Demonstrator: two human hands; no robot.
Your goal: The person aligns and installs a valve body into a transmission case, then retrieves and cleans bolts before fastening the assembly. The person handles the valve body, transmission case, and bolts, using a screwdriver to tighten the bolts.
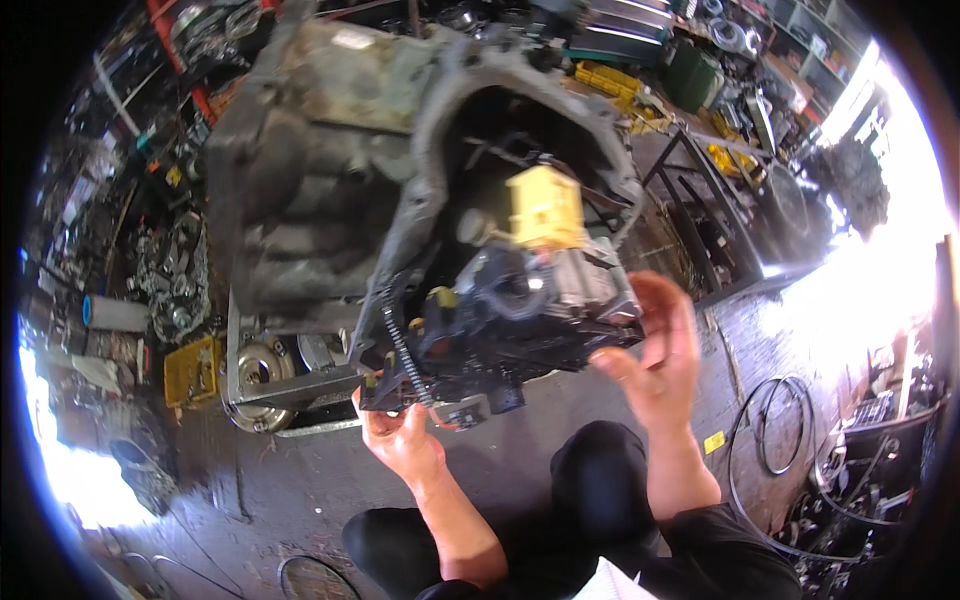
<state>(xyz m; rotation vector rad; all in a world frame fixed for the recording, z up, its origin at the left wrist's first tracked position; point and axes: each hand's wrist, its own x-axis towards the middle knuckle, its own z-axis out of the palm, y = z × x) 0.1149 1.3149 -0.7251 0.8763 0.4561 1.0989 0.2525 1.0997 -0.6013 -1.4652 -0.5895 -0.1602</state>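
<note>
A black and silver transmission valve body (480, 350) with attached wiring sits tilted at the lower opening of a large grey transmission case (420, 190). My left hand (400, 435) grips its lower left corner, beside a ribbed black cable sleeve (400, 340). At its right edge my right hand (655, 345) holds on, with the thumb in front and the fingers curled round the side. A blurred pale yellow block (547, 207) stands at the top of the valve body. The inside of the case behind is dark and partly hidden.
A metal frame stand (300, 390) is under the case, with a round metal disc (260, 378) beside its leg. A yellow crate (193, 370) stands left. Coiled black cable (775, 425) lies on the floor at right, near a parts-filled drum (885, 450). Another metal frame (710, 215) stands behind.
</note>
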